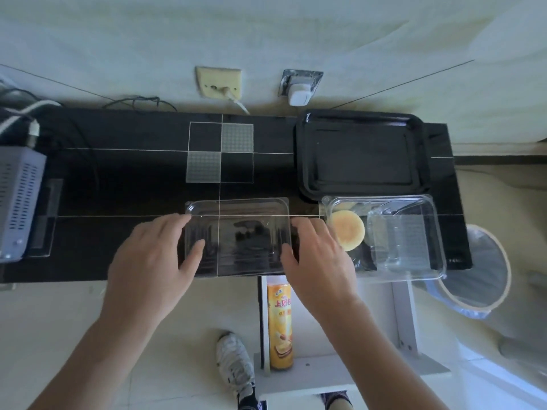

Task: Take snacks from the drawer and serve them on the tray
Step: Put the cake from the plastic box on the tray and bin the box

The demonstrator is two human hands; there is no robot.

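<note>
Step in hand, as I judge it: setting the clear lid (236, 236) aside on the counter (124, 173). My left hand (154, 261) and right hand (316, 261) clasp its 9 and 3 o'clock edges, fingers half spread. The bun (347, 230) sits in the open clear container (414, 241) at 3 o'clock; the black tray (362, 155) stands empty at 1 o'clock. Next move: release, then lift the bun across.

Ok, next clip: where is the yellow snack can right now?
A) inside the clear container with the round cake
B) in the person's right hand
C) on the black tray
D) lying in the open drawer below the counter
D: the yellow snack can lies in the open drawer below the counter edge; the black tray holds nothing.
</note>
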